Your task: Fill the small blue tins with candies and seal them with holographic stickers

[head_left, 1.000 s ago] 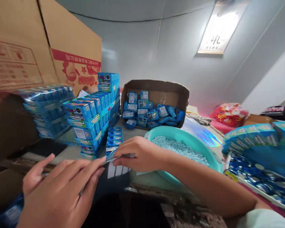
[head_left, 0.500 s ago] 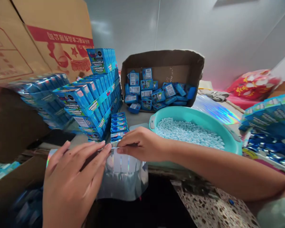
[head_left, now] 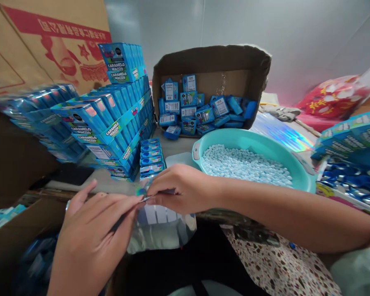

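Observation:
A shiny clear plastic bag (head_left: 160, 232) hangs over the table's front edge, with pale strips visible through its film. My right hand (head_left: 179, 189) pinches its upper edge between thumb and fingers. Close against it on the left, my left hand (head_left: 95, 238) grips the same edge with its thumb and forefinger, the other fingers stretched out. Just beyond the hands stands a short row of small blue candy boxes (head_left: 151, 158), its near end partly covered by the film and my right hand. What the bag holds is hard to make out.
Stacked trays of blue candy boxes (head_left: 111, 119) rise at left. Behind, a tipped cardboard carton (head_left: 209, 57) holds loose blue boxes. A turquoise basin (head_left: 249, 137) of pale blue candies stands right, beside a box of blue foil-like pieces (head_left: 351, 181). An open carton (head_left: 33, 222) sits lower left.
The view has tilted slightly downward. Both hands stay on the bag's edge, and my left fingers are drawn closer together at the pinch.

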Tool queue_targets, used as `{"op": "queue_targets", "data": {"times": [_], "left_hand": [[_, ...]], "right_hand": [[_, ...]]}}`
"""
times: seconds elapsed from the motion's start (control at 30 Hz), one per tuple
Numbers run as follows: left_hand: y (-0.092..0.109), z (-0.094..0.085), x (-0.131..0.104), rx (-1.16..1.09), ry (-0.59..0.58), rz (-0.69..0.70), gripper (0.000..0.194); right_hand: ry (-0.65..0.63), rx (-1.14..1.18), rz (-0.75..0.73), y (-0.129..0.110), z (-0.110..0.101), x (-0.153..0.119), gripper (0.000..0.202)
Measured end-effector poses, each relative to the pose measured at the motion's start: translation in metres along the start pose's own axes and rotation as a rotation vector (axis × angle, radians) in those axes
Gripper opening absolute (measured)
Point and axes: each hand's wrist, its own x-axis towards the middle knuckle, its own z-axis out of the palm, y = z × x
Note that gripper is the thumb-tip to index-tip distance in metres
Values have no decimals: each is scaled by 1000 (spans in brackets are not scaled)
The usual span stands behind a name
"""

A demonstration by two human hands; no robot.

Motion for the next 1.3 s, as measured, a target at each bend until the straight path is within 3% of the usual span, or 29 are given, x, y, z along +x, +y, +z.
{"op": "queue_targets", "data": {"times": [0.13, 0.43, 0.53, 0.77, 1.0, 1.1, 1.23, 1.3], "left_hand": [[3, 3, 0, 41, 17, -29, 11], [8, 5, -3, 208, 95, -59, 26], [-1, 6, -11, 236, 78, -37, 37], [-37, 1, -26, 425, 5, 218, 63], [-47, -8, -36, 537, -52, 223, 43], [-39, -4, -35, 479, -51, 218, 42], [-13, 10, -26, 395, 165, 50, 50], [-4, 15, -24, 368, 182, 26, 52]], "right_hand": [[-8, 20, 4, 1, -1, 1, 19], [33, 35, 51, 2, -1, 3, 27], [30, 34, 41, 2, -1, 3, 26], [27, 44, 52, 0, 1, 2, 22], [52, 85, 58, -3, 4, 3, 25], [64, 97, 55, -3, 5, 3, 24], [62, 68, 66, -2, 6, 2, 20], [55, 51, 71, -2, 6, 1, 18]]}}
